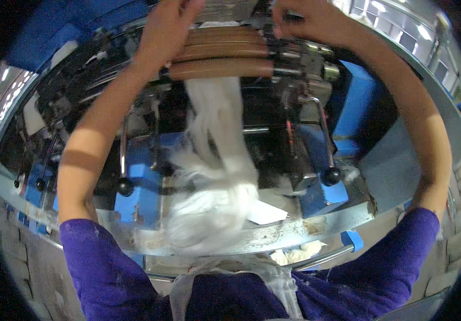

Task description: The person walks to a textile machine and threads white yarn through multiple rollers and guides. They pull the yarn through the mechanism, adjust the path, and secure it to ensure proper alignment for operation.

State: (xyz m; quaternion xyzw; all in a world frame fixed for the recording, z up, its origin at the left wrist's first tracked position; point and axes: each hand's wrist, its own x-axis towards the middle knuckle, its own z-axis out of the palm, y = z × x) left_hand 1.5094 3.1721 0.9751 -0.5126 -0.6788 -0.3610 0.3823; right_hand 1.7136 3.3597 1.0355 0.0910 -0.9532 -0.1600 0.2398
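Both my arms reach forward over a machine with brown rollers [222, 68]. My left hand [176, 18] is beyond the left end of the rollers, cut by the upper edge and blurred, so its grip is not clear. At the far right end, my right hand [301, 20] hovers with fingers loosely bent and a gap between them; I see nothing in it. From under the front roller hangs a wide band of white fibre [217, 107]. Lower down it spreads into a loose, motion-smeared white heap [209, 214] over the machine's front edge.
Levers with black knobs stand at left [125, 186] and right [331, 176]. A white flat piece [267, 212] lies beside the fibre on the worn front ledge [294, 231]. Below it are a metal bar [324, 258] and pale fibre scraps [300, 252]. Blue housings [356, 101] flank the rollers.
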